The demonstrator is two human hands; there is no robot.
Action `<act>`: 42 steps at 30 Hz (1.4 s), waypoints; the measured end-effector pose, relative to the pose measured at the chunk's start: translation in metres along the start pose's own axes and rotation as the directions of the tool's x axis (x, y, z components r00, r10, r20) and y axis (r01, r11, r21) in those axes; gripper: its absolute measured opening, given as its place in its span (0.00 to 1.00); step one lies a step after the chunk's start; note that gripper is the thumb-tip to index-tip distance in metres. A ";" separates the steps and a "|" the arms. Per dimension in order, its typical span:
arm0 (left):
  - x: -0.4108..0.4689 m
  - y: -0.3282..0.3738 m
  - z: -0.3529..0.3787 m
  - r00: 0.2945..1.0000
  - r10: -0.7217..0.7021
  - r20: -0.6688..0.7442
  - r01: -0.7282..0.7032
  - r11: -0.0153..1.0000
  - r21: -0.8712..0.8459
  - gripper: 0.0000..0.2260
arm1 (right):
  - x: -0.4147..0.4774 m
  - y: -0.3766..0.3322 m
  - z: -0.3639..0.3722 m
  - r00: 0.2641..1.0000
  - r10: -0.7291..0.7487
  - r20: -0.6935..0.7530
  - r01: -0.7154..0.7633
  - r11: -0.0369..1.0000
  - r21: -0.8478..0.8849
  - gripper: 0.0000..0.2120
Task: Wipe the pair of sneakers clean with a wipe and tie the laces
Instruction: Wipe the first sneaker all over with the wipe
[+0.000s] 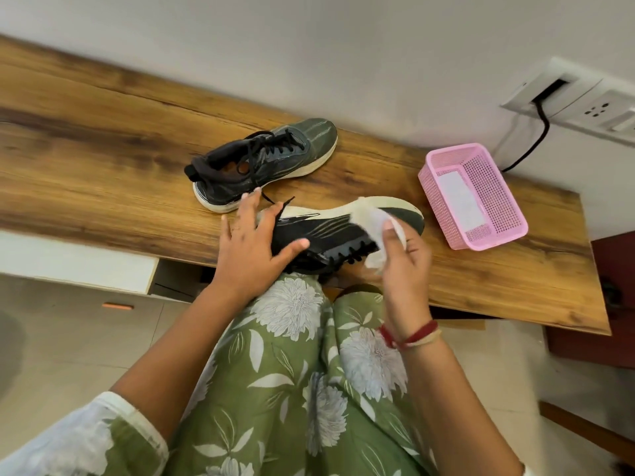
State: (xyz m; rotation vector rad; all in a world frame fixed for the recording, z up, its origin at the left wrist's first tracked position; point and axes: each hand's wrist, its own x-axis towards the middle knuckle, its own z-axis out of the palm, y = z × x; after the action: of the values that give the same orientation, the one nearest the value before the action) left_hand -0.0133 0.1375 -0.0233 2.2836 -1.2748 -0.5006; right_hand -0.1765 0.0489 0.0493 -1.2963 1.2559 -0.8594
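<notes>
Two dark green-black sneakers with white soles are on the wooden table [103, 159]. The far sneaker [264, 163] stands upright with loose laces. The near sneaker [343, 231] lies tipped on its side at the table's front edge, its sole facing away from me. My left hand [254, 245] presses down on its heel end, fingers spread. My right hand [402, 255] holds a crumpled white wipe [378, 225] against the sneaker's upper near the toe and laces.
A pink perforated basket [494, 176] holding a white sheet sits at the right of the table. A wall socket [563, 94] with a black cable is behind it. My lap in green floral fabric is below the table edge.
</notes>
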 end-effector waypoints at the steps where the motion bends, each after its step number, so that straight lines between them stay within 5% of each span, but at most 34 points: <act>1: 0.002 0.001 -0.004 0.998 0.058 0.004 -0.058 0.995 0.076 0.38 | 0.007 -0.002 -0.003 0.998 -0.007 -0.066 0.007 1.000 -0.011 0.11; 3: 0.010 0.001 -0.012 0.991 0.114 0.076 -0.125 0.979 0.163 0.44 | 0.015 0.000 -0.006 0.991 -0.071 -0.115 0.059 0.993 -0.102 0.10; 6: 0.019 0.004 -0.019 0.970 0.149 0.192 -0.198 0.944 0.265 0.47 | 0.017 0.012 -0.003 0.989 -0.146 0.033 0.148 0.921 -0.362 0.17; 9: 0.019 0.015 -0.018 0.980 0.130 0.149 -0.171 0.934 0.312 0.45 | 0.010 0.030 0.013 0.938 -0.134 0.318 0.330 0.618 -0.713 0.22; 11: 0.017 0.016 -0.014 0.983 0.114 0.143 -0.153 0.939 0.306 0.44 | 0.003 0.038 0.024 0.905 -0.134 0.404 0.413 0.511 -0.754 0.23; 19: 0.009 0.028 -0.005 0.996 0.043 0.080 -0.067 0.941 0.331 0.35 | -0.019 0.044 0.040 0.900 -0.205 0.385 0.433 0.536 -0.725 0.29; 31: 0.010 0.032 -0.004 0.995 0.028 0.092 -0.064 0.908 0.414 0.35 | -0.034 0.034 0.031 0.874 -0.244 0.419 0.468 0.651 -0.598 0.19; 34: 0.008 0.031 -0.004 0.997 0.034 0.067 -0.057 0.923 0.381 0.33 | -0.025 0.013 0.012 0.940 -0.031 0.340 0.142 0.941 -0.306 0.10; 36: 0.008 0.033 -0.005 0.999 0.026 0.037 -0.037 0.937 0.347 0.33 | -0.015 -0.004 0.000 0.967 0.172 0.191 -0.163 0.985 -0.059 0.10; 37: 0.008 0.034 -0.005 0.999 0.018 0.027 -0.026 0.942 0.335 0.34 | -0.010 -0.008 -0.004 0.982 0.160 0.098 -0.158 0.987 -0.020 0.09; 39: 0.008 0.035 -0.005 1.000 -0.001 0.015 -0.004 0.945 0.328 0.34 | -0.002 -0.007 -0.002 0.999 -0.039 -0.014 0.036 0.986 -0.164 0.10; 42: 0.010 0.038 -0.004 1.000 -0.025 -0.001 0.024 0.933 0.360 0.33 | 0.001 0.012 0.018 0.947 -0.168 0.274 0.307 0.723 -0.618 0.18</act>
State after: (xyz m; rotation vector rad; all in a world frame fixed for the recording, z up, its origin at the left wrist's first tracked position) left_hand -0.0326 0.1123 0.0006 2.5998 -1.4399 -0.2955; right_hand -0.1615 0.0533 0.0349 -2.0976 1.2910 -0.4334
